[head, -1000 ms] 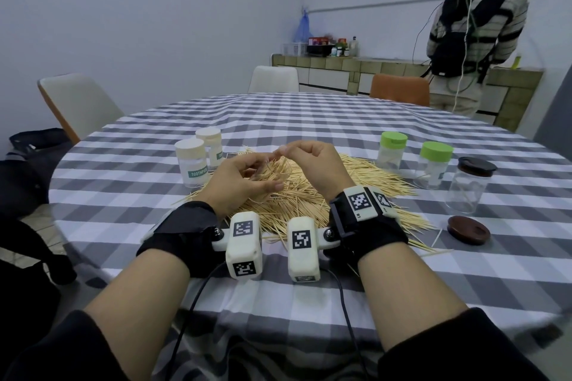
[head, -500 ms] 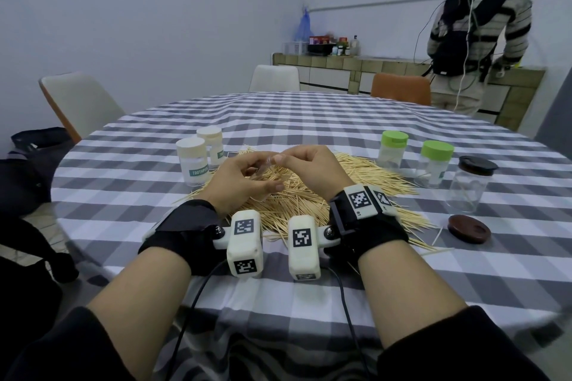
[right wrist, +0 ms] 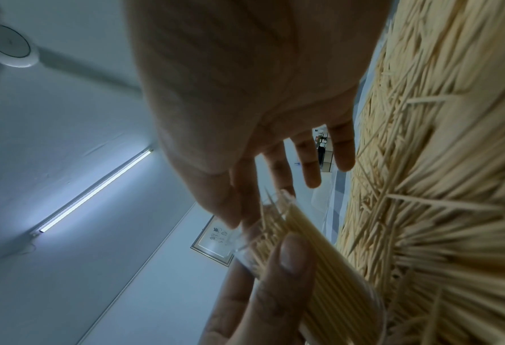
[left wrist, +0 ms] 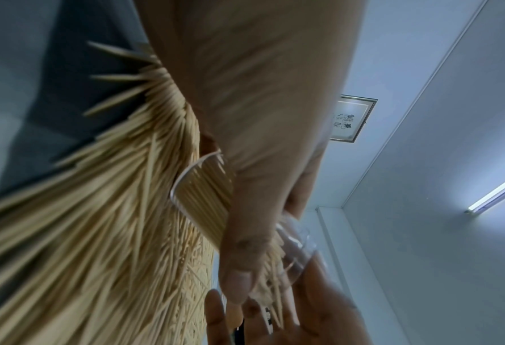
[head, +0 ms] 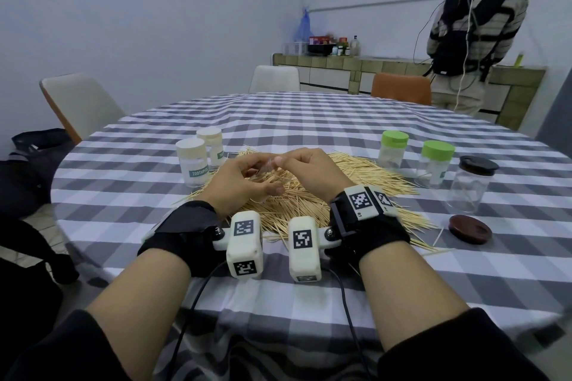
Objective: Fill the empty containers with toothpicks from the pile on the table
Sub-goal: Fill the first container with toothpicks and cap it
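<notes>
The left hand (head: 247, 178) grasps a small clear container (left wrist: 206, 200), tilted and already packed with toothpicks, just above the toothpick pile (head: 356, 173) in the near middle of the table (head: 309, 120). The right hand (head: 312, 170) pinches at the container's mouth with thumb and forefinger, its other fingers loosely spread. Some sticks cross at the mouth, so I think pushing could jam or snap them, and more tilt could let them slide back onto the pile.

The table (head: 309, 120) is viewed from head height, downward and forward. From each wrist, the scene is viewed upward, very close; the toothpick pile (left wrist: 82, 233) is shared by all.
</notes>
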